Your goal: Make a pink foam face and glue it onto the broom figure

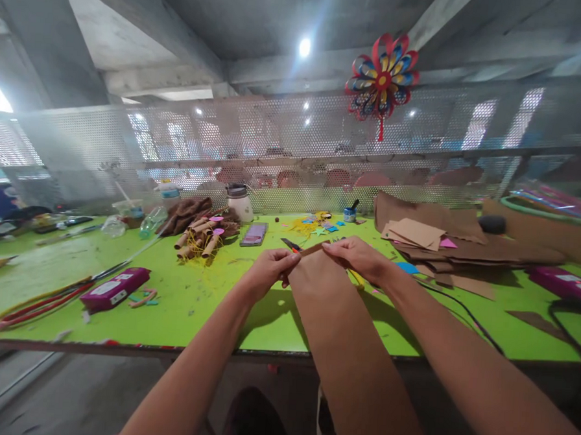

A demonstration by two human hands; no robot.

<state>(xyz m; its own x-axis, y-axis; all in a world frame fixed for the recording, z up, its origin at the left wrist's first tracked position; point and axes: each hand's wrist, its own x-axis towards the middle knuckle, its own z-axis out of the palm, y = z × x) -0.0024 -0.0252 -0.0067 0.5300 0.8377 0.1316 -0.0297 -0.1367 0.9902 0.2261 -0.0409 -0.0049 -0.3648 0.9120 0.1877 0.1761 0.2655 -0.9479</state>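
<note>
A long strip of brown kraft paper (348, 324) runs from my fingers down over the table's front edge toward my lap. My left hand (271, 271) pinches its far left corner. At the far right corner, my right hand (354, 254) is closed on the same strip. Between the two hands the far edge is folded over into a narrow flap (314, 248). Just beyond my left hand lies a dark blade with an orange part (291, 245), partly hidden. Something yellow (357, 279) shows beneath my right wrist.
Brown paper sheets (468, 253) are stacked at the right. Rolled brown paper tubes (204, 236) with yellow strands lie left of centre, near a phone (254, 234). A purple power strip (115, 289) and long-handled tools (47, 303) occupy the left. Black cable (465, 308) crosses the right side.
</note>
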